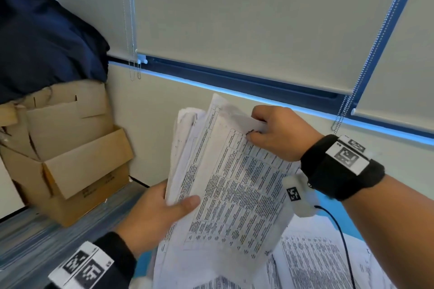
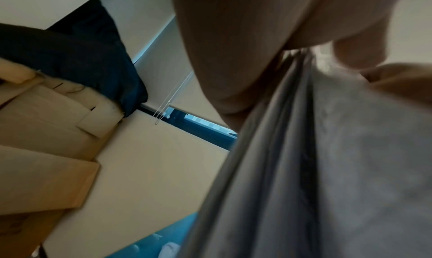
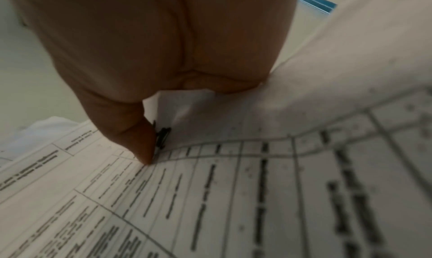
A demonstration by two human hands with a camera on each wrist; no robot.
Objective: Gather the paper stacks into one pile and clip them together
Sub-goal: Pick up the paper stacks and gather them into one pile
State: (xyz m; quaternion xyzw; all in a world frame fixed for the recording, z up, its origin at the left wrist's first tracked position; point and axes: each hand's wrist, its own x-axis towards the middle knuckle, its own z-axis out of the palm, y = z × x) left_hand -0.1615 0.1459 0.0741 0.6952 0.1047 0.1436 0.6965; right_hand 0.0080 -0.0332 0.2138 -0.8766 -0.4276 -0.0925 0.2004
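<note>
A thick stack of printed sheets [image 1: 230,185] is held up, tilted, in front of the wall. My left hand [image 1: 164,209] grips its lower left edge, thumb on the top page, and in the left wrist view the sheet edges [image 2: 280,151] run past the fingers. My right hand [image 1: 272,131] pinches the upper right corner, where a small black clip [image 1: 251,131] shows by the thumb. In the right wrist view the thumb tip presses beside that black clip [image 3: 163,137] on the top sheet [image 3: 257,188]. More printed papers [image 1: 312,260] lie spread below.
Open cardboard boxes [image 1: 77,166] stand at the left with a dark blue cloth [image 1: 47,42] draped over them. Roller blinds [image 1: 246,19] with bead chains cover the window behind. A blue surface [image 1: 143,263] shows under the loose papers.
</note>
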